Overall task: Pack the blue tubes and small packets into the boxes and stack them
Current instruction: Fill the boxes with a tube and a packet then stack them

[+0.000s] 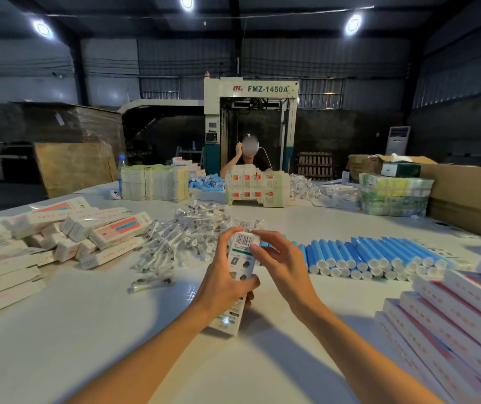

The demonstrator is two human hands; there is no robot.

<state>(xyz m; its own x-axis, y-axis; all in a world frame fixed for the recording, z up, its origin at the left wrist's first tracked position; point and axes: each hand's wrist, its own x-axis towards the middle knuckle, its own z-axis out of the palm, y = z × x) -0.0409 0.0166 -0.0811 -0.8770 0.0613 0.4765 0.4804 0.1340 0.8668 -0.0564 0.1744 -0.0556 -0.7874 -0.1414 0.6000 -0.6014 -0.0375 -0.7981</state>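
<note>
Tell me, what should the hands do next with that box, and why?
Probably tuck the top end shut: the left hand grips the box upright, the right hand pinches its top end, and closed boxes lie stacked at right.

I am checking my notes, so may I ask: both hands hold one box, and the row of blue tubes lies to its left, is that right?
Not quite. The head view shows the row of blue tubes lying to the right of the box, not its left. The rest holds: the left hand and the right hand both hold that one box.
</note>
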